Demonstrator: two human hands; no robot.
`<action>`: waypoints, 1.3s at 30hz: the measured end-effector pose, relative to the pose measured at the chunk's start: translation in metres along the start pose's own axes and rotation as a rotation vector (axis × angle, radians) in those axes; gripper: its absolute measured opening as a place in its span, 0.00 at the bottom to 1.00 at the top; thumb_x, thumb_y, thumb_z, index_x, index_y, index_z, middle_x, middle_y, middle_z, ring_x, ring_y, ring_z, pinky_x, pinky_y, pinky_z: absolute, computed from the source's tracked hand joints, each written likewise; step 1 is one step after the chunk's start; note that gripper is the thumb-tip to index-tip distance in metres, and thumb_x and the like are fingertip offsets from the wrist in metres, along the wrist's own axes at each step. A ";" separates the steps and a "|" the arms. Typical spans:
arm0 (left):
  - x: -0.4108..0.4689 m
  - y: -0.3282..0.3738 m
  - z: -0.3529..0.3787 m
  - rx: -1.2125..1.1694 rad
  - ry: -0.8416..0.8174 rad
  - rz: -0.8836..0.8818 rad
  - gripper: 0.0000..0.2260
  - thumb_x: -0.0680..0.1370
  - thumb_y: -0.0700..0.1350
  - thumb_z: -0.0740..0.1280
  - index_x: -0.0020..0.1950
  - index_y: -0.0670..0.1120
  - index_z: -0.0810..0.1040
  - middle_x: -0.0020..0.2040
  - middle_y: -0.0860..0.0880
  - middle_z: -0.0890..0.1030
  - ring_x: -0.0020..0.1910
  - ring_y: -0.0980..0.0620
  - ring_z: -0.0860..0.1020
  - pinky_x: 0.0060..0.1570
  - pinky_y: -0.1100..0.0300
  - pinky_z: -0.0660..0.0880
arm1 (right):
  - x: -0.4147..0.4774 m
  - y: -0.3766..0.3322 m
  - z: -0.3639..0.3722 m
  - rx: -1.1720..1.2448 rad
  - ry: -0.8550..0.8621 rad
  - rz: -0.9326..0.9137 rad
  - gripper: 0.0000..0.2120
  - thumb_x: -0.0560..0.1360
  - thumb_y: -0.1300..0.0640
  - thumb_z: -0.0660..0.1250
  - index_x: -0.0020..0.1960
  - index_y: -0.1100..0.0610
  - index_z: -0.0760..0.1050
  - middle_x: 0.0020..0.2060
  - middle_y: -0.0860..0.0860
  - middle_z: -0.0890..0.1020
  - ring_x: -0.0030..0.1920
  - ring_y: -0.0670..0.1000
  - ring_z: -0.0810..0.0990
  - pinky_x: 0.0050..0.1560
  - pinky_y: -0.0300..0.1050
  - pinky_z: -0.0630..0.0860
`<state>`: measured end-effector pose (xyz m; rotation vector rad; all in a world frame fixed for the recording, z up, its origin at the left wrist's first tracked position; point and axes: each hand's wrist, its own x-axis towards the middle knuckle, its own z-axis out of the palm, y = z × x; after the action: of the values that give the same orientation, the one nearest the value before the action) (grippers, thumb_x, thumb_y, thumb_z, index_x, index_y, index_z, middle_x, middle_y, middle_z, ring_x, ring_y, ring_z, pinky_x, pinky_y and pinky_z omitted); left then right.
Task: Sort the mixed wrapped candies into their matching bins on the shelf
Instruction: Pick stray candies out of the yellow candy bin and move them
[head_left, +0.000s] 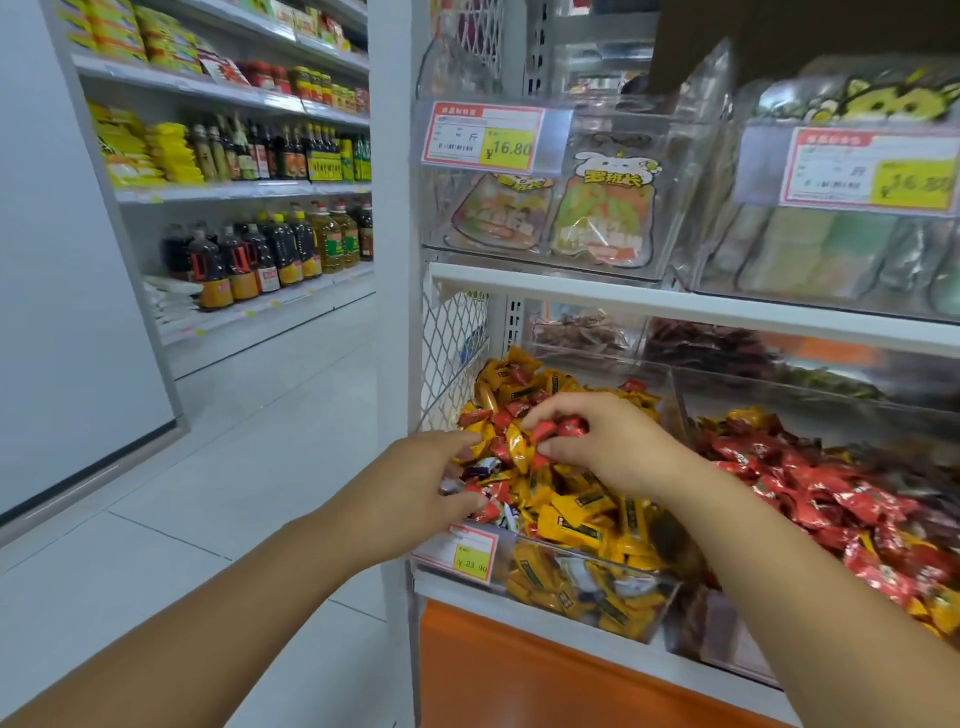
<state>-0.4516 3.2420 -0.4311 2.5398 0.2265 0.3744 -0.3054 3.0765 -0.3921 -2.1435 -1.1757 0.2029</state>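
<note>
A clear bin (644, 608) on the lower shelf is heaped with yellow wrapped candies (576, 519), with red ones mixed in on top. My right hand (608, 447) is over the heap, its fingers curled round a few red candies (558, 428). My left hand (421, 488) reaches into the bin's left side, where its fingers curl around wrapped candies, among them a red one (485, 512). To the right stands a second clear bin (680, 410) full of red wrapped candies (810, 483) with some yellow ones among them.
The upper shelf (675, 306) carries clear bins of bagged snacks with price tags (483, 136). A yellow price tag (470, 553) hangs on the front of the yellow-candy bin. Beside the unit on the left runs a tiled aisle (249, 467), with shelves of bottles (270, 249) behind.
</note>
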 end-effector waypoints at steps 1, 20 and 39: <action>0.002 0.003 0.002 0.009 -0.003 0.002 0.29 0.76 0.51 0.69 0.75 0.55 0.62 0.68 0.55 0.72 0.58 0.62 0.72 0.53 0.71 0.69 | -0.005 -0.002 -0.008 0.014 0.006 0.006 0.10 0.75 0.58 0.71 0.50 0.43 0.80 0.43 0.41 0.81 0.36 0.45 0.78 0.34 0.35 0.74; -0.019 -0.009 -0.003 0.074 0.034 0.160 0.17 0.73 0.64 0.65 0.60 0.65 0.76 0.51 0.72 0.75 0.52 0.76 0.72 0.50 0.79 0.69 | -0.063 0.034 -0.101 -0.312 0.303 0.127 0.11 0.77 0.54 0.68 0.59 0.47 0.79 0.56 0.44 0.81 0.57 0.44 0.78 0.56 0.37 0.69; -0.047 -0.037 -0.021 0.166 0.060 0.074 0.19 0.77 0.58 0.65 0.61 0.74 0.61 0.51 0.73 0.74 0.47 0.67 0.73 0.43 0.76 0.68 | 0.013 -0.025 0.048 -0.057 -0.275 -0.093 0.13 0.74 0.63 0.70 0.54 0.48 0.80 0.43 0.39 0.78 0.42 0.37 0.75 0.39 0.26 0.70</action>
<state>-0.5055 3.2722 -0.4442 2.7079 0.1931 0.4787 -0.3359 3.1188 -0.4109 -2.1525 -1.4483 0.4385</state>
